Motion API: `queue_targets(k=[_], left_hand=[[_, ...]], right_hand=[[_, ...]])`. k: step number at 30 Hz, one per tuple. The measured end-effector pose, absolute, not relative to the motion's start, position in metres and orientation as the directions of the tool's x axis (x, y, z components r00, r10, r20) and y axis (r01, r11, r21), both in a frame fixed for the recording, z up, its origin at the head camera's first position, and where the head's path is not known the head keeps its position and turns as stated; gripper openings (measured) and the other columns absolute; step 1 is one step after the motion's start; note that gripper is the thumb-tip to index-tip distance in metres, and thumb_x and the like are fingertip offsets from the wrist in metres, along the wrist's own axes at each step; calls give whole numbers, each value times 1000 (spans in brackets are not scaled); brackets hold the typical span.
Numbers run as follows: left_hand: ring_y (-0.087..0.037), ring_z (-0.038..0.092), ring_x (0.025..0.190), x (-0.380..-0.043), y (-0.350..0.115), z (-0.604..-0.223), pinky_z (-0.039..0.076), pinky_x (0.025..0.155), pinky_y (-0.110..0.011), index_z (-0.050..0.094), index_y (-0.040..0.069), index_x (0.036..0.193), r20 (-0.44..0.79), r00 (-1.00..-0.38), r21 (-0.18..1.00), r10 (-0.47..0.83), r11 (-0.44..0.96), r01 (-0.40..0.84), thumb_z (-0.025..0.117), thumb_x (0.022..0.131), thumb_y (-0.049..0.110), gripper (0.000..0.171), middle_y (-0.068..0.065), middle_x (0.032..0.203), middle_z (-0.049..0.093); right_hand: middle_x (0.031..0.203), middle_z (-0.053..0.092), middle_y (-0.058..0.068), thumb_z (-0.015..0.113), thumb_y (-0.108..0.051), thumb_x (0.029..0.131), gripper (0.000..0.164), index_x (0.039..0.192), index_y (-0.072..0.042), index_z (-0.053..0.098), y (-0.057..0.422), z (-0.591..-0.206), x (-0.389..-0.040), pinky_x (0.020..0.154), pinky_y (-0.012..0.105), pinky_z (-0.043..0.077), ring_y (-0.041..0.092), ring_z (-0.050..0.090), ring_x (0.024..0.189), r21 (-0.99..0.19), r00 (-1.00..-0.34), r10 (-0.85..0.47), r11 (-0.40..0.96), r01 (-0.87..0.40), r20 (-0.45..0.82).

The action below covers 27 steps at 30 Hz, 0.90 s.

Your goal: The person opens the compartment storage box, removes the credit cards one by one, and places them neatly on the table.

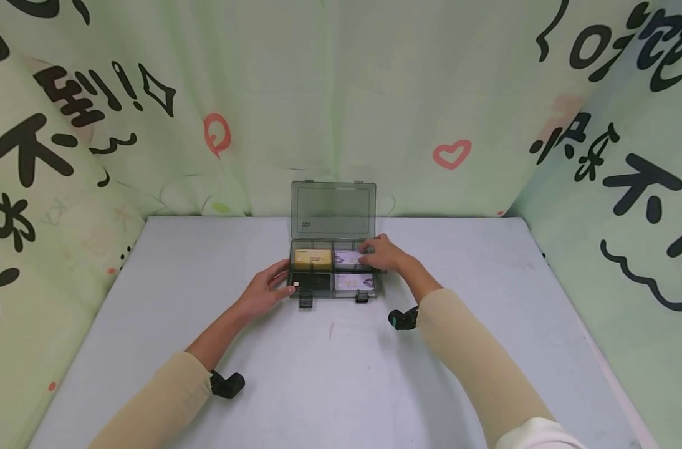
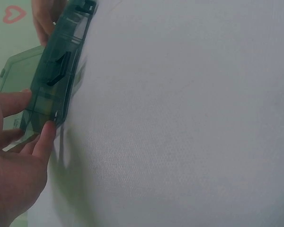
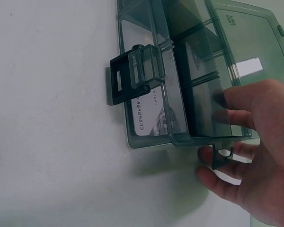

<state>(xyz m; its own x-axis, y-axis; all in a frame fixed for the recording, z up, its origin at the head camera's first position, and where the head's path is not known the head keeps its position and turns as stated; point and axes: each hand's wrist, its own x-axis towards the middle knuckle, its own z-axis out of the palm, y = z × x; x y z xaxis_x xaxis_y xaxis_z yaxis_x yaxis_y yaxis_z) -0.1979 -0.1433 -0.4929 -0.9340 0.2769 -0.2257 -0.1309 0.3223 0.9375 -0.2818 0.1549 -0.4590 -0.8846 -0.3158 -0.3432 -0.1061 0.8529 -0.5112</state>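
Note:
A translucent grey-green plastic storage box (image 1: 333, 285) stands on the table with its lid (image 1: 333, 211) raised behind it. Its compartments show a yellow card (image 1: 313, 257), a black card (image 1: 310, 281) and two pale purple cards, the front one (image 1: 355, 282) printed VIP. My left hand (image 1: 265, 289) grips the box's left end, thumb and fingers on either side in the left wrist view. At the right end, my right hand (image 3: 270, 137) holds the side wall, thumb and a finger over the rim, other fingers outside near a side latch (image 3: 222, 157).
The box rests towards the back of a white table (image 1: 330, 374). Pale green curtains (image 1: 330, 106) with black lettering hang behind and at both sides. Two front latches, one on the left (image 1: 305, 302), hang from the box. A black wrist device (image 1: 227, 385) sits at each forearm.

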Motion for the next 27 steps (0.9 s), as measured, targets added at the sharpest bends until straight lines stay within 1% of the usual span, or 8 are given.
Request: queue_targets(k=[5,9,12,16,18,22,27], left_hand=[[-27,31,146,-196,-141,-493,34,115,-45,27,11,153,-221,-936,937,272,326,-127,64,93,9,71,-10,160,27],[-27,32,146,-197,-141,-494,35,114,-44,28,12,153,-225,-937,937,267,324,-133,64,93,9,70,-9,159,28],[-27,32,146,-197,-142,-496,36,114,-44,27,12,153,-230,-937,936,263,325,-138,64,93,10,70,-9,159,28],[-26,31,146,-198,-143,-497,36,114,-44,28,12,153,-228,-937,937,265,320,-138,64,93,10,70,-9,159,28],[-26,32,146,-198,-143,-496,36,114,-44,28,12,153,-225,-937,939,266,317,-135,64,93,10,70,-9,159,28],[-26,32,145,-198,-143,-494,35,114,-44,28,11,153,-220,-936,941,273,311,-130,64,93,9,70,-10,159,28],[-26,32,145,-198,-143,-494,35,114,-44,27,11,153,-220,-935,941,278,314,-128,63,93,10,69,-10,159,28]], right_hand=[[145,31,27,56,-27,94,37,124,-5,57,156,-461,-279,110,53,37,41,38,133,-529,-891,-317,842,-106,-326],[139,39,24,58,-26,95,33,120,-5,57,156,-464,-278,108,51,39,36,44,126,-551,-906,-310,828,-107,-290],[139,41,24,58,-27,95,35,123,-6,58,155,-464,-277,108,51,39,37,44,127,-550,-910,-311,827,-117,-273],[147,35,25,55,-29,96,41,130,-7,58,155,-462,-277,113,54,34,40,36,138,-520,-900,-319,844,-128,-296],[150,31,25,54,-29,96,42,131,-6,58,155,-461,-277,114,54,32,41,33,140,-510,-893,-321,851,-125,-316],[151,27,25,54,-29,96,41,131,-7,57,155,-459,-279,113,55,33,41,33,139,-502,-880,-314,858,-103,-356],[151,24,24,53,-30,97,40,129,-8,55,157,-459,-281,110,54,36,41,35,137,-510,-864,-326,855,-97,-383]])
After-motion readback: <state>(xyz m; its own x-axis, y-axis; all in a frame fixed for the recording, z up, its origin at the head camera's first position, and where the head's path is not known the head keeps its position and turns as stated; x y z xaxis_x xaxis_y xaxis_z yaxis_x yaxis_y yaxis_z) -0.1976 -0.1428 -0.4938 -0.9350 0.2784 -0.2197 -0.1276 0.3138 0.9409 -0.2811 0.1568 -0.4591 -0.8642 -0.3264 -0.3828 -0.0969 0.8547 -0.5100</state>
